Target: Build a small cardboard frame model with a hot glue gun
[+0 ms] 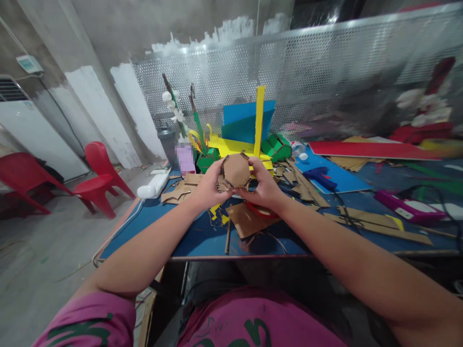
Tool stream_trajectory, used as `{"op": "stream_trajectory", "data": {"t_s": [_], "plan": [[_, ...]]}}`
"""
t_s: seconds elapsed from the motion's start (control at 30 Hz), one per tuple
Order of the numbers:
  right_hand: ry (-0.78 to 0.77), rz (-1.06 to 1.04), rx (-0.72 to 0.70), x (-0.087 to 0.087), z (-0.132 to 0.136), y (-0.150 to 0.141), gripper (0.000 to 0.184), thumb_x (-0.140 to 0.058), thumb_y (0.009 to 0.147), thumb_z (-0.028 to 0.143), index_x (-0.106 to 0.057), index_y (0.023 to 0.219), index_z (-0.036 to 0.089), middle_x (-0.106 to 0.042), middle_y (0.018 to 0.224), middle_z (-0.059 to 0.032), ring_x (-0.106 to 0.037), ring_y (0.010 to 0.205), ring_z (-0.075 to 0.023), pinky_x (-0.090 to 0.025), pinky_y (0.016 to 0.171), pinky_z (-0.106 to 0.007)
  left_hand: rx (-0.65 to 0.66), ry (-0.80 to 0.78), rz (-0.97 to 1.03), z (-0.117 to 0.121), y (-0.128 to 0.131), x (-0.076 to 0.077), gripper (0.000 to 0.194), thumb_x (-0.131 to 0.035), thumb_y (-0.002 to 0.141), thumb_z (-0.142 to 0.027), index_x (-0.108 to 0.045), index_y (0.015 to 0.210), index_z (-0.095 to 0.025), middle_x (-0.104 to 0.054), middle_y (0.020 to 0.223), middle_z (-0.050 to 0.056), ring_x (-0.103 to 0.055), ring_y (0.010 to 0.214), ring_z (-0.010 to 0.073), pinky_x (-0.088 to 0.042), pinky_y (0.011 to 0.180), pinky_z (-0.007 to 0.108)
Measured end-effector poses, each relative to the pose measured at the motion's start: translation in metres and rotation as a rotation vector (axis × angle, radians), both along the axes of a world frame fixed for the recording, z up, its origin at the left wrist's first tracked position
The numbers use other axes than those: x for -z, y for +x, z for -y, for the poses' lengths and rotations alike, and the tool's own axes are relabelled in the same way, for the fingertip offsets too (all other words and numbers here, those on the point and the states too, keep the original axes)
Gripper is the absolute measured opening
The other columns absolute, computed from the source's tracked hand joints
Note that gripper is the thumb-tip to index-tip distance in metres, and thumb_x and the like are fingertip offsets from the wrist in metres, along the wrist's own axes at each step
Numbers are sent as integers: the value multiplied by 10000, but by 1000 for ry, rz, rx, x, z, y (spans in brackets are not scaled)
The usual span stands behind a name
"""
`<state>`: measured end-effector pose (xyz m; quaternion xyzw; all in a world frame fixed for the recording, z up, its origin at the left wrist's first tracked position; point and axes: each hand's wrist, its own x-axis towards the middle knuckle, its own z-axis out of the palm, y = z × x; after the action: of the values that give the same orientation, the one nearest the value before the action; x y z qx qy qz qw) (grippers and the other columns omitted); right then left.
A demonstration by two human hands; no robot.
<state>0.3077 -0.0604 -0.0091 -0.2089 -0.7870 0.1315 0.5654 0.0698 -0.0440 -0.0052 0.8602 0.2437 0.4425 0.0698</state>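
Observation:
Both my hands hold up a small brown cardboard piece [236, 170] with a hexagon-shaped face, above the blue table [152, 226]. My left hand [208, 187] grips its left side with fingers curled round the edge. My right hand [263, 184] grips its right side the same way. Below the hands lie flat cardboard scraps [246, 219] and a red ring-shaped thing [258, 211], partly hidden by my right wrist.
Blue, yellow and green foam boards [246, 123] stand at the table's back before a perforated metal screen [325, 72]. A blue glue gun [320, 177] with its cord lies right, a purple-white tool [408, 207] farther right. Red chairs [97, 180] stand on the floor left.

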Motion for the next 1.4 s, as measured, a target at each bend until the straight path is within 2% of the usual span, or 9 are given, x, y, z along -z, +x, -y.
{"op": "stream_trajectory", "data": {"t_s": [0.27,0.5,0.6,0.73,0.87,1.03,1.17,1.3,1.4], "plan": [[126,-8,5,-5,5,-1,866,-986,786,502,-545,1527,411,-618,1507,-114,-640,1400,-400,-599,1133,-603,-28,251,-11,5,-2,-13,1008,-813,868,-206,-333,1748,-310,-502,1717,167,-483,1615,373,-416,1342,588],[199,25,20,-11,11,2,876,-968,787,519,-538,1545,428,-617,1520,-110,-600,1448,-406,-569,1181,-628,-31,282,-19,11,-2,-19,1003,-789,882,-203,-312,1753,-339,-480,1744,138,-456,1628,375,-393,1353,600],[112,11,41,-8,10,3,894,-974,762,585,-542,1523,398,-635,1508,-117,-635,1398,-401,-593,1153,-607,-29,230,-34,13,-2,-19,1025,-807,859,-240,-310,1752,-322,-491,1733,152,-467,1617,390,-394,1346,594],[-242,-101,-36,-4,7,0,782,-956,765,655,-638,1395,319,-734,1379,-117,-726,1261,-378,-645,1050,-559,-33,25,-35,17,0,-16,1029,-849,872,-394,-334,1752,-249,-491,1727,203,-485,1606,427,-391,1344,588],[-536,-298,-160,-4,0,-3,747,-933,738,707,-692,1334,326,-794,1392,-71,-724,1330,-372,-641,1068,-534,-11,-293,8,16,3,-12,1056,-853,902,-538,-331,1767,-230,-448,1777,211,-481,1618,436,-405,1337,594],[-681,-348,-130,-3,-9,3,596,-796,858,704,-718,1312,326,-821,1395,-60,-768,1267,-360,-688,935,-519,111,-732,182,16,8,-12,817,-816,925,-642,-590,1594,-232,-636,1651,142,-575,1557,382,-480,1286,523],[-834,-301,-125,-4,-11,6,587,-751,874,767,-765,1178,265,-877,1225,-127,-836,1061,-377,-713,815,-548,164,-1075,282,21,13,-11,772,-906,836,-648,-703,1450,-228,-793,1409,139,-781,1274,343,-632,1053,446],[-898,-225,-136,-4,-10,3,669,-678,875,878,-790,1076,251,-892,1081,-159,-847,943,-403,-718,796,-608,191,-1267,346,25,17,-8,774,-925,804,-669,-723,1393,-210,-862,1169,149,-844,949,272,-653,795,339],[-867,-197,-90,-2,-13,2,728,-613,885,939,-785,1105,266,-883,1052,-148,-840,958,-399,-722,774,-597,236,-1366,365,30,19,-10,666,-878,844,-691,-780,1276,-194,-869,1107,155,-833,862,247,-648,709,298]]}}
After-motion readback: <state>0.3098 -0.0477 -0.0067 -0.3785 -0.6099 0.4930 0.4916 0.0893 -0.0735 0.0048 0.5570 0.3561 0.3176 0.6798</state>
